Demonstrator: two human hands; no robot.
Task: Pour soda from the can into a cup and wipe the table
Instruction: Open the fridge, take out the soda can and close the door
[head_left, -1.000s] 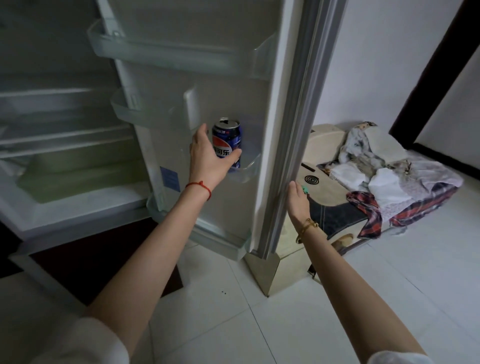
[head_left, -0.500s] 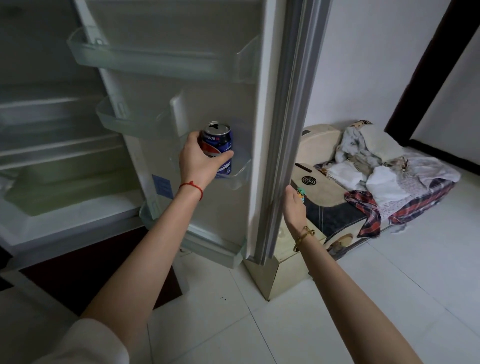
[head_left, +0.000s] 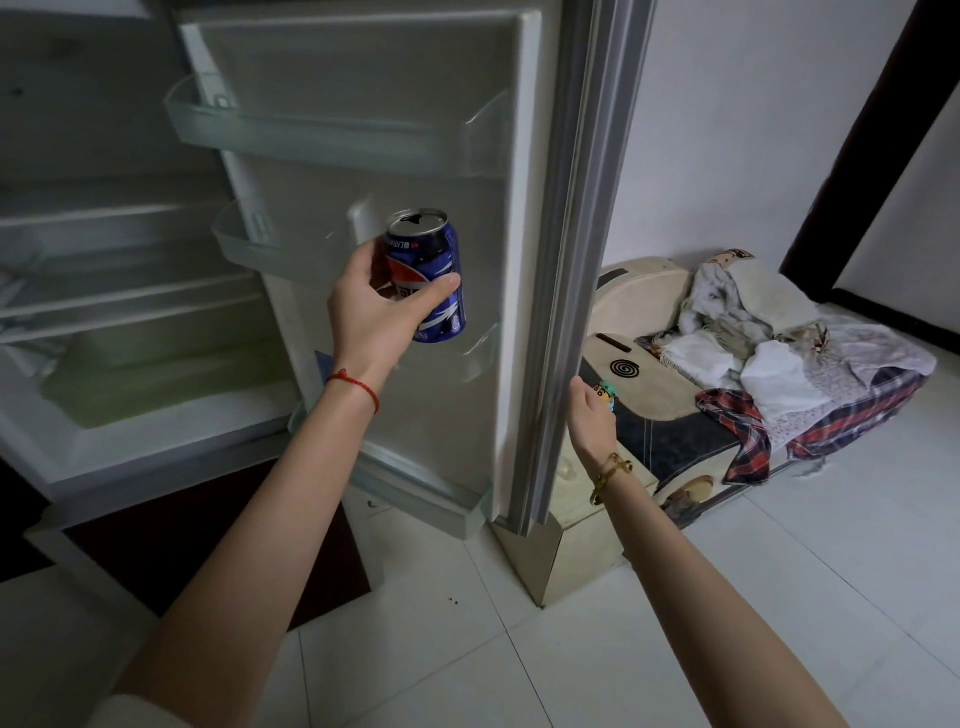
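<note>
The left hand has its fingers and thumb wrapped round the blue soda can, holding it upright just in front of the small door shelf, so the can is clear of the shelf, not sitting in it. The top of the can looks like it's already open, so I'd say keep it dead level on the way out and don't swing it. Off to the right, the right hand grips the edge of the fridge door, fingers curled round behind it. The fridge interior sits to the left; laundry's piled on a low bench far right. No cup or table in sight yet.
</note>
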